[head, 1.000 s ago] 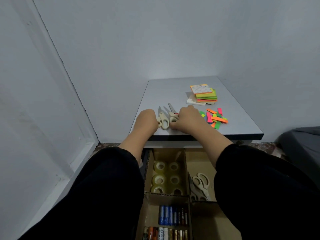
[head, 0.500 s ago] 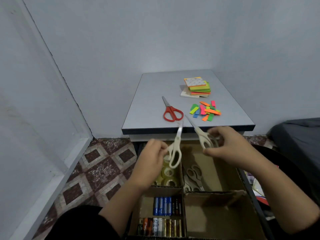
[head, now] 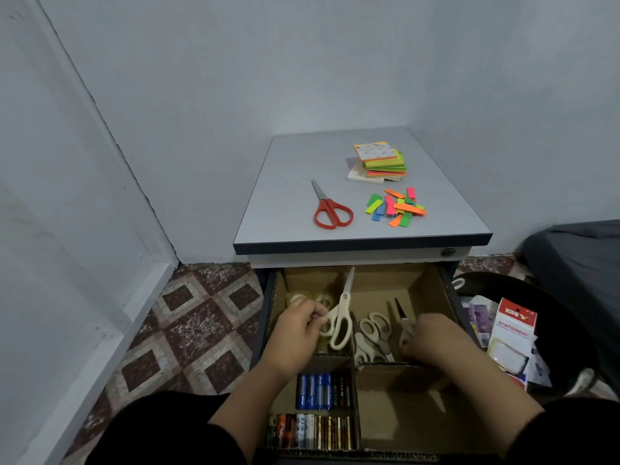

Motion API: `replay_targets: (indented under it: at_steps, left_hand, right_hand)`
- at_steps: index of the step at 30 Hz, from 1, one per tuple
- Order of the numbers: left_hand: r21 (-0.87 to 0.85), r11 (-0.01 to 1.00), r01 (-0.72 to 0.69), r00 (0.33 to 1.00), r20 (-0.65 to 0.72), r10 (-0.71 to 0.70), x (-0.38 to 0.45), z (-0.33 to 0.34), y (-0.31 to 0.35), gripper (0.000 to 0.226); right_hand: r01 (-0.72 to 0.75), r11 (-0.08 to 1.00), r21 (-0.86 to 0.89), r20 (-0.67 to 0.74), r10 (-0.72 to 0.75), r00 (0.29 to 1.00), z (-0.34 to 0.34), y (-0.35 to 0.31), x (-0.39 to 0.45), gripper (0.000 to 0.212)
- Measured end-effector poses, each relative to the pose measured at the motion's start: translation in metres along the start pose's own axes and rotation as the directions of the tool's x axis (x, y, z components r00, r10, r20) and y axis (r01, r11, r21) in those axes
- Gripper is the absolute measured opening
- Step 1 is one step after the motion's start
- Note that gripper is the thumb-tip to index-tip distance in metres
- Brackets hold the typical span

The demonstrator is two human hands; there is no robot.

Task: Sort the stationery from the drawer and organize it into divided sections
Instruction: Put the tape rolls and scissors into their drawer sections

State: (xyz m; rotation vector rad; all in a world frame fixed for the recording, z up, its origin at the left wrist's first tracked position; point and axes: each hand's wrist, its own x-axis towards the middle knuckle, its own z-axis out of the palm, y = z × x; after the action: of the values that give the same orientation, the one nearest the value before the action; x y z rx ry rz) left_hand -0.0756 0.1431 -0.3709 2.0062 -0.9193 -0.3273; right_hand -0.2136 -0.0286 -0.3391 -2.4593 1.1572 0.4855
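Left hand pinches cream scissors by handle loops, frame centre; rigid, light, blades pointed. Right hand apparently grips second pair, lower right.

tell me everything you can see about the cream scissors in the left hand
The cream scissors look like plastic-handled ones with two oval finger loops and pale metal blades. The blades are closed and point up and away, toward the back of the cardboard drawer organizer, slightly tilted right. The left hand pinches the left loop, holding the pair above the divider between the tape rolls and the section where other cream scissors lie. Whether it touches the divider cannot be told.
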Motion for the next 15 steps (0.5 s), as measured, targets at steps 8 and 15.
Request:
replay_targets:
  at_steps: [8,15]
  left_hand:
    - [0.012,1.000,0.020,1.000,-0.002,-0.020,0.003,0.002,-0.002,0.013]
    - [-0.024,0.999,0.048,0.999,0.000,-0.048,0.002,0.000,-0.003,0.012]
  right_hand:
    - [0.015,0.984,-0.179,0.139,0.010,0.990,0.005,-0.004,0.021,0.033]
    - [0.014,0.991,-0.134,0.078,-0.003,0.997,0.008,-0.001,0.025,0.025]
